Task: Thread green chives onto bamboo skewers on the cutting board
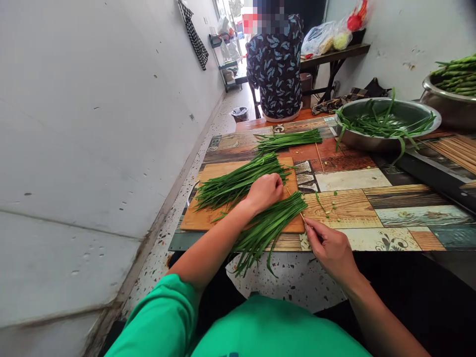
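Observation:
My right hand (329,245) pinches the lower end of a thin wooden skewer (302,216) at the board's near right corner. A row of garlic chives (269,225) is threaded on the skewer, their leaves trailing left and over the table edge. Above it, my left hand (266,191) is closed with fingertips together, close to the skewer's far end; what it pinches is hidden. Beside that hand a thick pile of loose garlic chives (238,182) lies across the wooden cutting board (193,218).
Another chive bunch (290,141) lies beyond the board. At right are a steel bowl (388,144) with loose chives, a pot (449,106) of green stalks, a black-edged tray (435,178) and bare skewers (455,151). A person (275,74) sits ahead, facing away.

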A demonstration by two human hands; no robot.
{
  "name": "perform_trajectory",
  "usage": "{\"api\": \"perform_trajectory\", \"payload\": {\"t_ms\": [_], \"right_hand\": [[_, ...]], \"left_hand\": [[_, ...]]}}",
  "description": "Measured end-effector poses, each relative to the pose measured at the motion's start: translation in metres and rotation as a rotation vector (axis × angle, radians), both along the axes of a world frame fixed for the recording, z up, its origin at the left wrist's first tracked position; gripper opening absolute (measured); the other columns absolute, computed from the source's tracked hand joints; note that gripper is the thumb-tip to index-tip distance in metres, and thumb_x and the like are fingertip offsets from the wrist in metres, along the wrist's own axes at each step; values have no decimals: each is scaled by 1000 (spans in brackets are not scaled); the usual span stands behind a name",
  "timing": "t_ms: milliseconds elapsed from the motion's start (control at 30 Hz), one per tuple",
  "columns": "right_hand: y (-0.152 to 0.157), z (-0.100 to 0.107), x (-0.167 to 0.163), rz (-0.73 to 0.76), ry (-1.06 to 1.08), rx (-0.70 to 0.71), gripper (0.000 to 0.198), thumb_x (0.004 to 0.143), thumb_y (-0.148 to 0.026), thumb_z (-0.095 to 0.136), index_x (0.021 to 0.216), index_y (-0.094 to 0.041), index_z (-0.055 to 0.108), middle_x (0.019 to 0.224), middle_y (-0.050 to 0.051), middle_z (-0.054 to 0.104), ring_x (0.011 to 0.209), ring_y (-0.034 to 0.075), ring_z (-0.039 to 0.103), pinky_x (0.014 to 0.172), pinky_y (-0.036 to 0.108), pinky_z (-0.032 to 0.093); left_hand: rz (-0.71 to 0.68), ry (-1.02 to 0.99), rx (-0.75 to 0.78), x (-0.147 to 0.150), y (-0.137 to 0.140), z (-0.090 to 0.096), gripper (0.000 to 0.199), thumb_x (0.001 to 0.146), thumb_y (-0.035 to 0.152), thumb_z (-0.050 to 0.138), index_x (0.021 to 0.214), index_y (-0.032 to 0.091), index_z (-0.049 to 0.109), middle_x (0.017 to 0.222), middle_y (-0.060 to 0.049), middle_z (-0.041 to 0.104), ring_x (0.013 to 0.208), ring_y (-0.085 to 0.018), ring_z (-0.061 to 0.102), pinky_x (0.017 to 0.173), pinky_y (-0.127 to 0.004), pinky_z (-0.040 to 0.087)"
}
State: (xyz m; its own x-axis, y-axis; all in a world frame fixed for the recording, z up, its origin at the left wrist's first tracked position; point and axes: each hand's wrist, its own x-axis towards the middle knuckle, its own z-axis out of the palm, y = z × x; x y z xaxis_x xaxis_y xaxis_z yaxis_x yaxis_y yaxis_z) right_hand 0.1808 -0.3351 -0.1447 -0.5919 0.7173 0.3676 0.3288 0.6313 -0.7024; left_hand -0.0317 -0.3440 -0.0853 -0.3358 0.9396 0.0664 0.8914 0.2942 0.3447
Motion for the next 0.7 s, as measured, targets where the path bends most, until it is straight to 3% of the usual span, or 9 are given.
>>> {"api": "perform_trajectory", "payload": {"t_ms": [133,267,400,567,700], "right_hand": [[0,0,0,4,10,1,28,88,-27,48,101,-20,72,91,5,76,75,19,72,63,25,57],[0,-2,0,4,14,6,28,88,-27,48,102,-20,72,92,6,76,76,19,72,67,26,57],[0,-2,0,5,11,13,29,88,-27,48,101,-18,72,92,6,76,76,19,72,66,26,57],[0,0,0,8,-2,5,29,88,-27,48,102,-19,72,92,5,76,76,19,72,65,26,56],[0,-1,0,12,-9,3,30,89,-26,47,103,-17,72,89,6,76,72,18,72,62,25,55]], "left_hand": [[-2,-165,21,-4,1,-2,17,80,14,51,85,14,68,78,-5,70,70,-14,61,71,-24,47],[-9,-393,2,-10,1,-9,22,79,14,54,96,12,69,70,-1,70,63,-11,61,64,-21,46],[0,-437,8,-13,1,-13,21,79,16,56,91,12,72,69,-1,71,62,-11,61,65,-21,47],[96,-534,4,-13,1,-8,19,78,15,58,86,11,74,70,-3,72,61,-10,60,65,-20,47],[184,-726,-26,-11,0,-1,22,79,16,57,93,10,73,71,-2,72,49,-6,49,55,-19,43]]}}
